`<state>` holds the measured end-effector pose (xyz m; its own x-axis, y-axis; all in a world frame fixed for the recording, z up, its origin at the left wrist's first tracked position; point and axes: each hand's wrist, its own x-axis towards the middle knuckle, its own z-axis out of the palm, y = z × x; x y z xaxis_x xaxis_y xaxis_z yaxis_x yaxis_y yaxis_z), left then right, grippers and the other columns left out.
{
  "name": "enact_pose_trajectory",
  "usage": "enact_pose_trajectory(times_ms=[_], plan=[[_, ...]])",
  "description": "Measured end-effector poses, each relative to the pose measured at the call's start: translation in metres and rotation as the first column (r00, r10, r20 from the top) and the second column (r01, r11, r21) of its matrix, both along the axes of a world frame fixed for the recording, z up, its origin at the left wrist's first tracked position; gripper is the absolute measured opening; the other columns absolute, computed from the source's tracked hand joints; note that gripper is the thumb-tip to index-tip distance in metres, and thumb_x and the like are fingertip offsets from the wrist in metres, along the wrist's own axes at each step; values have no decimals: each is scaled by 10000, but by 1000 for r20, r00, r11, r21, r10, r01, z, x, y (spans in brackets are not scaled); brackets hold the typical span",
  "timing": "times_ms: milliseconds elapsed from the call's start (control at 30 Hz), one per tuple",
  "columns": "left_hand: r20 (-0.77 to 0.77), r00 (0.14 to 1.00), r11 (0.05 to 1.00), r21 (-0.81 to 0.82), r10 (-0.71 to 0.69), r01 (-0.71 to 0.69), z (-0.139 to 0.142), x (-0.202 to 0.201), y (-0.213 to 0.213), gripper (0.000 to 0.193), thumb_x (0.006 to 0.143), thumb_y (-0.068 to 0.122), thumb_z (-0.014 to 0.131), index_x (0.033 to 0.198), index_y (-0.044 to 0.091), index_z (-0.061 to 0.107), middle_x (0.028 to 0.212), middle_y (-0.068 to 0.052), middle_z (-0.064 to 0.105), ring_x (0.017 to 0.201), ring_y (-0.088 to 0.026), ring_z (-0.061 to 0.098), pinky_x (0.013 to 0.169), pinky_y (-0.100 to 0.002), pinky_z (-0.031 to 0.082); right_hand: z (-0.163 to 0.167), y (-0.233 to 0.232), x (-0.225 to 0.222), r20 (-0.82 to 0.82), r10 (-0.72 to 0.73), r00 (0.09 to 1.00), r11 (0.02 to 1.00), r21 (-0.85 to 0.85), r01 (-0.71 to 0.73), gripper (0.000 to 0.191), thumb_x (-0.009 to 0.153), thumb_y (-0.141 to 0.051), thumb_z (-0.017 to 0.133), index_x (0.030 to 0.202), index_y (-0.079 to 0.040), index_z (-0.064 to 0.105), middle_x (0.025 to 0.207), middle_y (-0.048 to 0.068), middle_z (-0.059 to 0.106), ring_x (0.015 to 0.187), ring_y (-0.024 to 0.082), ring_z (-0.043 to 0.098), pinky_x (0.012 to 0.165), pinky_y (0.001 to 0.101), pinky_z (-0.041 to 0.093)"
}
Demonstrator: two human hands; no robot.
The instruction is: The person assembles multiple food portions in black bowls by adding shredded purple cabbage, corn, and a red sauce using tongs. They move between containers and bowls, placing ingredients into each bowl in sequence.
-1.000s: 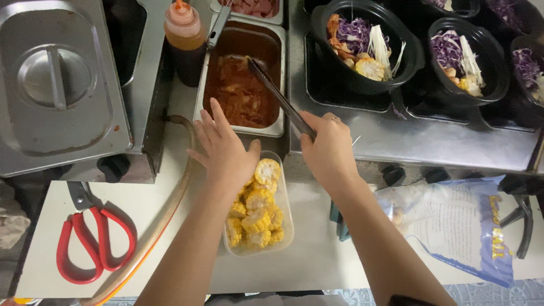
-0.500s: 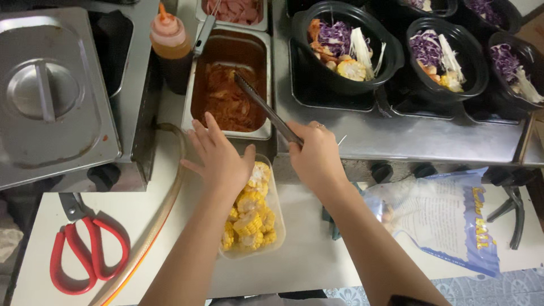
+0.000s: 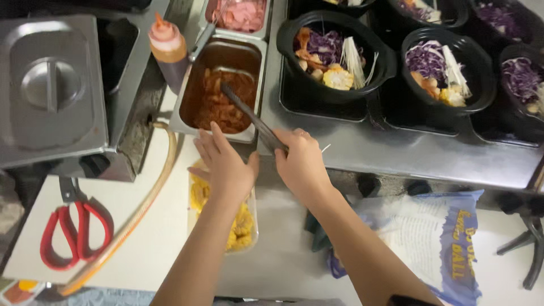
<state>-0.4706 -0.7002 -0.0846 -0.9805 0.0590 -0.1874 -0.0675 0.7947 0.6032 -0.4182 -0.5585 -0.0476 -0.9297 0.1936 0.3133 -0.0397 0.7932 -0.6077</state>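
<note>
Tongs point(image 3: 249, 116) now deeper in red-sauced steel pan point(image 3: 190, 99), right hand point(image 3: 300, 164) fingers clenched on them, left hand point(image 3: 226, 167) released over corn tub point(image 3: 249, 226)

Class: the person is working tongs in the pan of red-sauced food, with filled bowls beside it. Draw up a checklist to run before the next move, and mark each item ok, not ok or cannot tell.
1. Right hand has a firm grip on the tongs: ok.
2. Tong tips are down in the pan of sauced food: ok.
3. Tips have actually closed on a piece: cannot tell.
4. Left hand is free, open beside the pan, above the corn tub: ok.
5. Nearest bowl has room among the cabbage and corn: cannot tell.
6. Sauce bottle stands upright, off the path from pan to bowl: ok.
</note>
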Motion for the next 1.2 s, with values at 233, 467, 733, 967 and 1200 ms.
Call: enact_pose_trajectory(times_ms=[233, 467, 733, 967, 1200], plan=[[-37, 997, 997, 49, 66, -64, -4, 3, 14, 1110, 852, 417, 743, 1604, 85, -4, 1686, -205, -58, 1554, -416, -80, 1122, -794, -11, 14, 13, -4, 136, 21, 991, 990, -138, -2, 434, 826, -64, 702, 1256, -121, 723, 860, 198, 703, 779, 315, 708, 739, 387, 552], [-84, 983, 985, 61, 164, -159, -3, -6, 21, 1039, 882, 443, 714, 1615, 78, 77, 1696, -209, -58, 1560, -438, -85, 1125, -802, -1, 35, 19, -6, 279, 12, 960, 904, -414, 109, 469, 856, -61, 669, 1322, -120, 679, 758, 89, 743, 563, 127, 668, 572, 309, 555], [-57, 985, 985, 75, 162, -158, -6, -1, 25, 1053, 880, 462, 705, 1618, 81, 58, 1681, -229, -97, 1554, -430, -117, 1130, -787, -2, 21, 27, -11, 313, 13, 950, 912, -392, 116, 473, 854, -72, 664, 1326, -102, 680, 768, 84, 750, 571, 129, 702, 583, 293, 572], [-85, 983, 984, 93, 161, -153, 11, -9, 33, 1040, 893, 515, 677, 1614, 84, 65, 1678, -241, -89, 1550, -437, -103, 1129, -787, -1, 41, 26, -5, 284, -5, 959, 901, -414, 127, 475, 848, -68, 653, 1319, -109, 700, 718, 79, 733, 566, 119, 678, 580, 284, 557], [-303, 943, 984, 152, 136, -93, 58, -26, 74, 1051, 876, 490, 703, 1614, 53, 96, 1683, -255, -48, 1551, -461, -72, 1098, -819, 27, 95, 46, -4, 217, -27, 976, 861, -491, 133, 456, 871, -62, 660, 1318, -130, 711, 724, 49, 711, 573, 98, 615, 521, 281, 515]])
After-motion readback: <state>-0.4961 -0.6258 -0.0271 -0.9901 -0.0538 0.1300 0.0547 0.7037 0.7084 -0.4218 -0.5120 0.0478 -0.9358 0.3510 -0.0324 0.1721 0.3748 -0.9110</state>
